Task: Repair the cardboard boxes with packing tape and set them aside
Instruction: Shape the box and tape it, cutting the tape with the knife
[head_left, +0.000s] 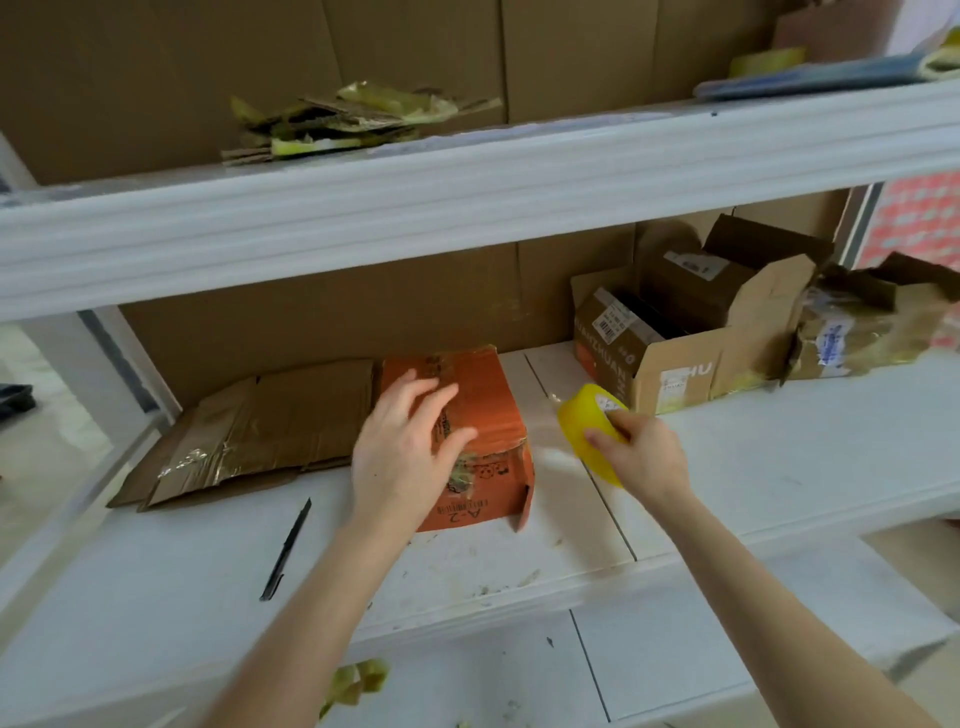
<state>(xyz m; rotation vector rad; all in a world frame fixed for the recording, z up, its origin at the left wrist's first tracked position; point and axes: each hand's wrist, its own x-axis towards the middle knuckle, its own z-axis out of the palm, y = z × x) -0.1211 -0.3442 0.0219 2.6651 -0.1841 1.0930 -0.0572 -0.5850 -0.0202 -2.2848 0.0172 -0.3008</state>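
On the white shelf (779, 467) stands the orange cardboard box (483, 415), a little left of the middle of the view. The left forearm comes up from the lower edge, and the left hand (405, 447) lies over the top and the near left edge of this box. Its fingers are straight and spread wide, and they pinch nothing. The right arm reaches from the lower right. The right hand (644, 457) is just to the right of the box, its fingers curled around a yellow roll of packing tape (587, 421). The roll is held apart from the box, with its open hole turned up and to the right.

The long axis of the box runs from the person toward the back wall. Its near face carries the mark "A-2", which reads upside down. At the near right corner one flap stands loose.

Left of the box, touching it, lies a flattened brown cardboard (260, 431). Near the front left of the box lies a thin black tool (287, 548). Right of it, behind the roll, stand open brown boxes (675, 358).
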